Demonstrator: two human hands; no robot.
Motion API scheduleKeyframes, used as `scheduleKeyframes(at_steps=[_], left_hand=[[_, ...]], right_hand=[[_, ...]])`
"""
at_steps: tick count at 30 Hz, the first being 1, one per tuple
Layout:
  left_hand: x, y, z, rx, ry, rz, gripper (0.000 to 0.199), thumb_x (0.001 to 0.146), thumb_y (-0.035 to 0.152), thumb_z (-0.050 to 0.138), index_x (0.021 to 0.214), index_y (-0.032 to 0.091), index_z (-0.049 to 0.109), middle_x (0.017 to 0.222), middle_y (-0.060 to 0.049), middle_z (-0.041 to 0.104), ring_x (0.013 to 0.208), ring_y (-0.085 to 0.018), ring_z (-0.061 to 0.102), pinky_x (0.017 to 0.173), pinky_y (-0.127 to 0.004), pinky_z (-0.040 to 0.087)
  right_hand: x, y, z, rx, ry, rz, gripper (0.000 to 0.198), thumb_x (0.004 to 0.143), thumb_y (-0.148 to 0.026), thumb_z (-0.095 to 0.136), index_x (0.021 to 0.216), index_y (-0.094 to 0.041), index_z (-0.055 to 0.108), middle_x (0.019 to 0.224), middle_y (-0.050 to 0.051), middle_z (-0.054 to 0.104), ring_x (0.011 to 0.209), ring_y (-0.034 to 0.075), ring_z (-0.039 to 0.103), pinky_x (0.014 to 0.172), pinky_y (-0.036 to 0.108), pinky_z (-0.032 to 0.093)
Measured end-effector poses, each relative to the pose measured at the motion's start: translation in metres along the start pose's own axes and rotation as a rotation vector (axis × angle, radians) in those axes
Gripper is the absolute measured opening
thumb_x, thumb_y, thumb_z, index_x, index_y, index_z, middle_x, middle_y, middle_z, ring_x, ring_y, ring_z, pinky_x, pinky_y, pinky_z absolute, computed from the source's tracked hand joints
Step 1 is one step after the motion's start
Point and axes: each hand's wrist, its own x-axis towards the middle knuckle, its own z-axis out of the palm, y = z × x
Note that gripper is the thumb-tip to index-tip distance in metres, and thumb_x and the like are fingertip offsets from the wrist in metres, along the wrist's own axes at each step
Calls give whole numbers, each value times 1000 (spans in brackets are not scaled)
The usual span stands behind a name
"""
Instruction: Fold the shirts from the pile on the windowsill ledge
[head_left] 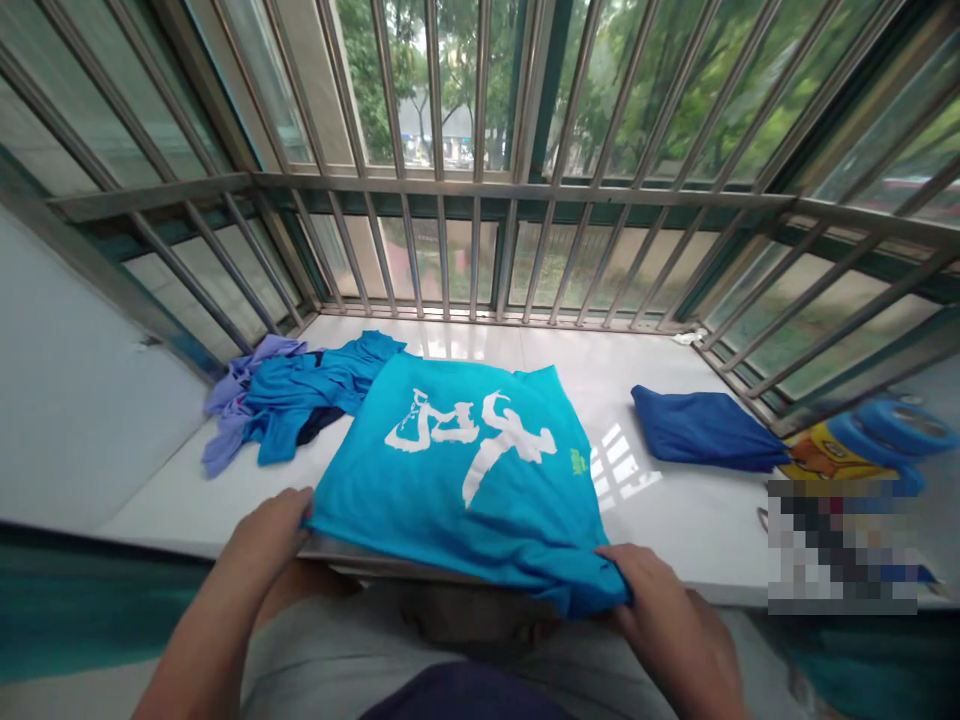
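A turquoise T-shirt [465, 470] with large white brush characters lies spread flat on the white window ledge [675, 510], its near edge hanging over the ledge's front. My left hand [270, 535] pinches the shirt's near left corner. My right hand [664, 610] grips the bunched near right corner. Both hands sit at the ledge's front edge.
A heap of blue and lilac garments [285, 395] lies at the ledge's left. A folded dark blue garment [705, 428] rests at the right. Metal window bars [480, 190] fence the far side and both ends. A blue and yellow object [870, 440] stands at the far right.
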Motion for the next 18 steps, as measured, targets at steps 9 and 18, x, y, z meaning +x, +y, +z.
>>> scheduleKeyframes(at_steps=[9, 18], left_hand=[[-103, 197, 40, -871, -190, 767, 119, 65, 48, 101, 167, 37, 43, 169, -12, 51, 154, -38, 51, 131, -54, 39], [-96, 207, -12, -1169, 23, 613, 18, 97, 38, 68, 94, 21, 73, 91, -2, 76, 85, -21, 70, 80, -31, 56]], right_hand=[[20, -95, 14, 281, -17, -151, 59, 70, -5, 53, 122, -25, 70, 118, 8, 73, 113, 28, 67, 103, 43, 54], [34, -81, 13, 261, -38, -158, 76, 87, -28, 77, 158, -25, 47, 158, 17, 55, 147, 34, 52, 123, 54, 43]])
